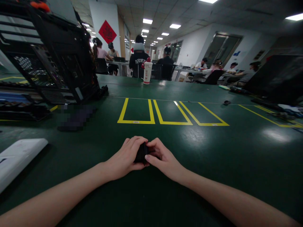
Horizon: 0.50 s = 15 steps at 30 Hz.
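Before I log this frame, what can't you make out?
Head view throughout:
- Black object: what it is; left hand and right hand cover much of it.
- White slab: cut off by left edge.
- Dark item: pixelated over.
- Small tape label: text too small.

table [99,195]: green | tape [136,122]: yellow | bottle [147,74]: white, red

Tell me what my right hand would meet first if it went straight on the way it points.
Your right hand would first meet the small black blocky object at its fingertips, then probably the left hand around it, though the exact depth is hard to judge.
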Motion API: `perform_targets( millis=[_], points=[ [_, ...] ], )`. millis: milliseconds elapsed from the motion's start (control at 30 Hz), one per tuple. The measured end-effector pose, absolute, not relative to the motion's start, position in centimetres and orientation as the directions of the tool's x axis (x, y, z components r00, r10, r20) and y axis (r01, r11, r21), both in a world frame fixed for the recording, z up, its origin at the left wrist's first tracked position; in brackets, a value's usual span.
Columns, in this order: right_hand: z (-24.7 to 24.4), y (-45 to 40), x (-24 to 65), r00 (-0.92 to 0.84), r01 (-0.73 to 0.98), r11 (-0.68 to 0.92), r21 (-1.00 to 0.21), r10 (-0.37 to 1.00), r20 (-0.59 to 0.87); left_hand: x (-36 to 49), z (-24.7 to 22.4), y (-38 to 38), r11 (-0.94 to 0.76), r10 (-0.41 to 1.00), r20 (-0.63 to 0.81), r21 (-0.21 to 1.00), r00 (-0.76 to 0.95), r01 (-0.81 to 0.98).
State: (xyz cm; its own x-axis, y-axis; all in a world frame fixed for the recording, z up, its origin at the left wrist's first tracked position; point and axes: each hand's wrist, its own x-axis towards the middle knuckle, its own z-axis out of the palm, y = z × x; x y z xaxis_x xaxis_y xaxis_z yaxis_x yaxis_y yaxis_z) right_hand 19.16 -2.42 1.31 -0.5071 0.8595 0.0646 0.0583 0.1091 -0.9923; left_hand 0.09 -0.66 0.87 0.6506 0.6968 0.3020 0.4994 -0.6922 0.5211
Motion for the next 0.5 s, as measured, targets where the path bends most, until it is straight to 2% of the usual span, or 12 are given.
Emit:
perform_targets(
  millis=[333, 500],
  points=[
    [1.28, -2.39, 19.07, -0.457, 0.124, 0.085, -0.989, 0.889, 0.019, 0.3, 0.93, -0.71, -0.666, 0.717, 0.28, 0.545, 0.638, 0.509],
    [0.97, -2.39, 19.33, -0.524, 0.05, 0.156, -0.986, 0.845, 0.107, 0.16, 1.32, -0.73, -0.666, 0.714, 0.259, 0.537, 0.65, 0.518]
  ],
)
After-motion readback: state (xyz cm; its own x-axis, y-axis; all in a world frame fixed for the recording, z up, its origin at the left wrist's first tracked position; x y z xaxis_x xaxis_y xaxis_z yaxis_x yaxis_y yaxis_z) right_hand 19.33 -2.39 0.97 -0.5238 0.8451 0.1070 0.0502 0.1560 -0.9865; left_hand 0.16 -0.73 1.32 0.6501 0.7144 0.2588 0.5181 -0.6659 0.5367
